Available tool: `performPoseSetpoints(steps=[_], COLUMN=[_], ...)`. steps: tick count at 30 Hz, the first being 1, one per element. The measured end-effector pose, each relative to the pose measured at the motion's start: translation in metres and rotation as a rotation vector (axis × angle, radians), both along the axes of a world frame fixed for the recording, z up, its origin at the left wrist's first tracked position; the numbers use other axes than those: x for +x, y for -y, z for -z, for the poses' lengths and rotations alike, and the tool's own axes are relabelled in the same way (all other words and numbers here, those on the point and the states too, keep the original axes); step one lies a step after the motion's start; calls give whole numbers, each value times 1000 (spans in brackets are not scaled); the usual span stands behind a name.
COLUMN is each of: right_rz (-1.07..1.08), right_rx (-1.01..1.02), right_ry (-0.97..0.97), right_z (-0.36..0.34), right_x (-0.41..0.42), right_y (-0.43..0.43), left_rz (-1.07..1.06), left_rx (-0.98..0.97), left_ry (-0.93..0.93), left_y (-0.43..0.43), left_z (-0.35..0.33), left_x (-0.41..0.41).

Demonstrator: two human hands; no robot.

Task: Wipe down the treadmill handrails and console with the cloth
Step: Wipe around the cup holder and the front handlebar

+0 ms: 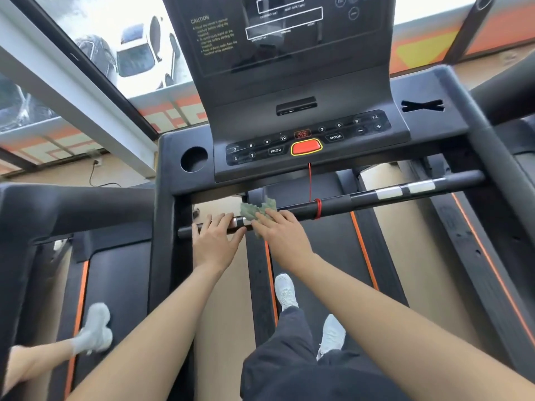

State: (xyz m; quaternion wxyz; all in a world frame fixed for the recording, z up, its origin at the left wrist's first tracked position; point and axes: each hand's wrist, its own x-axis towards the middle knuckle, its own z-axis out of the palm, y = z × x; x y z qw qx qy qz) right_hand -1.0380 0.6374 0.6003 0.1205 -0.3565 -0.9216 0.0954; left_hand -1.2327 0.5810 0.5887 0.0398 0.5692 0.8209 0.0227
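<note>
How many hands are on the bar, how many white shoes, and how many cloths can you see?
Bare hands on the black handlebar: 2, the left hand and the right hand
White sneakers: 3
Crumpled green cloth: 1
Total: 6

The cloth [256,209] lies on the handrail [347,201] — console [307,140] behind.

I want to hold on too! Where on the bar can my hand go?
The bar is bare between the red cord loop and the silver plates, and past them. Its left end is crowded: left hand, right hand, cloth.
</note>
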Motion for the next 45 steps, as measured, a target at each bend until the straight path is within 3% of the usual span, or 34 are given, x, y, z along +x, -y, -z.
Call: performPoseSetpoints(steps=[8, 15, 20, 24, 30, 33, 37, 41, 45], right_rz=[223, 688, 911, 885, 602, 564, 443, 326, 464], right_rx=[9, -602, -448, -179, -25, 26, 113, 249, 293], right_ry=[-61, -503, -728, -641, -261, -207, -146, 66, 108], right_z=[9, -3, -28, -29, 20, 24, 30, 37, 31], right_x=[64, 111, 149, 157, 136, 120, 98, 133, 168], right_y=[-5, 17, -9, -36, -52, -44, -37, -43, -54], left_rz=[-16, -126, 160, 357, 517, 515, 445, 419, 435], left_rx=[-8, 18, 55, 11, -101, -52, -32, -42, -65], left_ry=[38, 116, 301, 392, 350, 320, 428, 516, 579], left_y=[-1, -20, -54, -85, -116, -117, -113, -110, -109], left_z=[2, -12, -12, -14, -14, -12, -9, -9, -9], left_x=[2, 35, 93, 134, 149, 132, 117, 116, 110])
